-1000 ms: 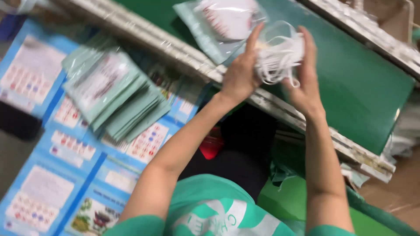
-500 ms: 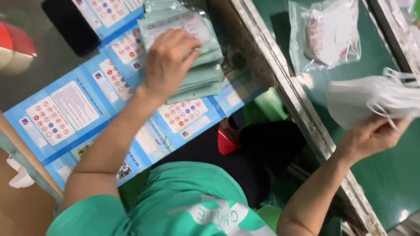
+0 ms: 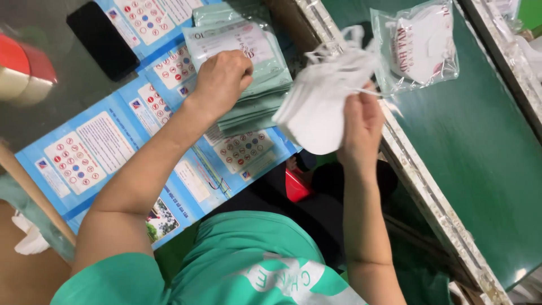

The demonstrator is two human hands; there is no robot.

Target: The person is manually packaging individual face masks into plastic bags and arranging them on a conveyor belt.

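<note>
Two hands work apart here: the right hand [image 3: 361, 121] is closed around a stack of white face masks [image 3: 322, 101], held up in the air over the edge of the worktop [image 3: 39, 121], while the left hand [image 3: 223, 79] rests with fingers curled on the top of a pile of pale green pouches [image 3: 254, 73], apparently pinching the uppermost one. The pouches lie fanned and uneven on blue printed sheets [image 3: 84, 152], just beside the metal rail [image 3: 429, 192] of a green conveyor belt [image 3: 480, 158]. The mask stack looks loosely held, with thin ear loops trailing out at the top (several stick out to the side), so a loop could well snag on the rail or on the fingers and drag a mask free. The grip seems to sit low on the stack, and the upper masks may splay and slide off over the gap below. Lifting one pouch from a slumped pile could pull a second with it or push the pile toward the edge. A filled clear bag [image 3: 420, 45] lies on the belt, well apart from both hands, and a dark phone [image 3: 101, 39] lies near the far sheets
</note>
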